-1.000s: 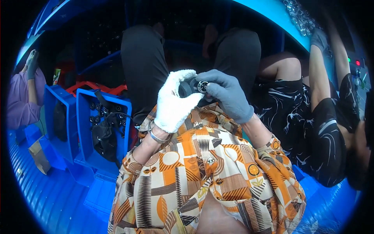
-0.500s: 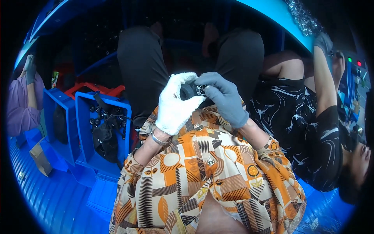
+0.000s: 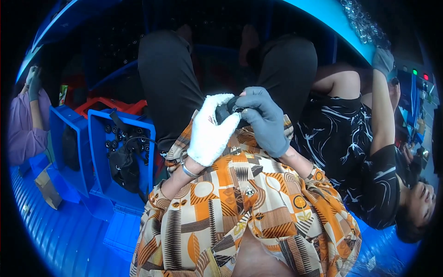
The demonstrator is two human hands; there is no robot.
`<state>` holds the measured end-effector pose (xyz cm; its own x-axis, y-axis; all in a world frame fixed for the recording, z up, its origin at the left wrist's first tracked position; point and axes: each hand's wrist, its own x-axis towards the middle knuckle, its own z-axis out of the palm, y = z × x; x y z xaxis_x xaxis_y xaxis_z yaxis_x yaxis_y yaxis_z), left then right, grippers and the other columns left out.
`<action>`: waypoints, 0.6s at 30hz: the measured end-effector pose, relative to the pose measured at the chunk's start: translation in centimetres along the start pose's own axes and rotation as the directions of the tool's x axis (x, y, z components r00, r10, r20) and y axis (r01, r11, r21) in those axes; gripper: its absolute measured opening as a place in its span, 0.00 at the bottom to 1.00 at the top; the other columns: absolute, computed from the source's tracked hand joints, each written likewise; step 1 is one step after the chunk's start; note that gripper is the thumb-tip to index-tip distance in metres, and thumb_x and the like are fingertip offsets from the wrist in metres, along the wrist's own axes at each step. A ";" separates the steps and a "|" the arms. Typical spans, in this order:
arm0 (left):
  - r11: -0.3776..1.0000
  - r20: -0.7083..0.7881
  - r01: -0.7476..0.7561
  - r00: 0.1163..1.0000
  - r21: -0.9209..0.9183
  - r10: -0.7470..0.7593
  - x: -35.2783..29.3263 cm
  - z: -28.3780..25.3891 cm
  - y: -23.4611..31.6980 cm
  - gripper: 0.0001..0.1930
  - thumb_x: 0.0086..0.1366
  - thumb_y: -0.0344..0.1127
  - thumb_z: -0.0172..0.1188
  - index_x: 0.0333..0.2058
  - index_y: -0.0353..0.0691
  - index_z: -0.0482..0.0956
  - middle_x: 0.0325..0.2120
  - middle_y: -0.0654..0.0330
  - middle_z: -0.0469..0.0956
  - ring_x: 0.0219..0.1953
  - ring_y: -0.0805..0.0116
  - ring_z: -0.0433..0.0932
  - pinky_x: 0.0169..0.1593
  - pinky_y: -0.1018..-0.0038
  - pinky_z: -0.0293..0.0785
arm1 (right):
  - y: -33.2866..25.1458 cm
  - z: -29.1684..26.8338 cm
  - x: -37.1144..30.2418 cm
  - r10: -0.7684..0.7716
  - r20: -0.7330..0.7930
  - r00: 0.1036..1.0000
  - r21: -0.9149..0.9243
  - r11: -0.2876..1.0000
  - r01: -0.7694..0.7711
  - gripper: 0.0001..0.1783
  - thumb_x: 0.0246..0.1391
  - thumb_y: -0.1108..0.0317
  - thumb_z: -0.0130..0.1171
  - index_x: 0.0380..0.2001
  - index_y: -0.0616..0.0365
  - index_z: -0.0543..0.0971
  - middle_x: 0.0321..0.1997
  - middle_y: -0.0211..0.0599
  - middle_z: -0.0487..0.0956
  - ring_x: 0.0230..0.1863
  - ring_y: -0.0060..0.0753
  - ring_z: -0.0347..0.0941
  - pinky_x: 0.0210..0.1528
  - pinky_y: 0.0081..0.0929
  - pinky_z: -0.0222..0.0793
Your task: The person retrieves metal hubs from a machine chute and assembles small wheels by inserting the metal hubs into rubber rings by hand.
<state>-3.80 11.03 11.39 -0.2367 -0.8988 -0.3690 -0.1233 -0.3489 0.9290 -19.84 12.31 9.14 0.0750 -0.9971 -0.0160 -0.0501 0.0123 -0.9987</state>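
In front of my lap, my left hand [image 3: 213, 129] in a white glove is closed round a dark round part [image 3: 223, 112]. My right hand [image 3: 264, 121], gloved in grey, pinches the same part from the other side, its fingers curled over the top. A bit of shiny metal shows between the two thumbs. Most of the part is hidden by the gloves, so its exact kind cannot be made out.
At left, a blue bin [image 3: 93, 152] contains several black round pieces [image 3: 111, 144] and a black cloth-like bundle [image 3: 123, 161]. Another blue bin [image 3: 57, 134] stands beside it. A co-worker's gloved hand [image 3: 383, 61] is by clear shiny pieces [image 3: 362, 23] at upper right.
My right fingers have curled further over the part, and its shiny ringed end is now mostly covered. Both hands have shifted slightly. The co-worker at right has moved a little.
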 end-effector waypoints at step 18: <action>0.941 -0.103 -0.211 0.964 0.265 0.245 -1.0 0.2 -0.6 0.18 0.55 0.23 0.58 0.46 0.34 0.72 0.37 0.58 0.71 0.37 0.73 0.73 0.42 0.77 0.71 | -1.0 1.0 0.1 0.171 0.000 0.985 0.111 0.979 -0.170 0.17 0.48 0.76 0.56 0.44 0.64 0.76 0.41 0.37 0.74 0.40 0.23 0.72 0.43 0.21 0.70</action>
<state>-3.68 12.18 11.16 -0.1592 -0.9792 -0.1256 -0.3213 -0.0689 0.9445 -18.80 12.31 10.06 0.0652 -0.9803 -0.1867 0.0484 0.1900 -0.9806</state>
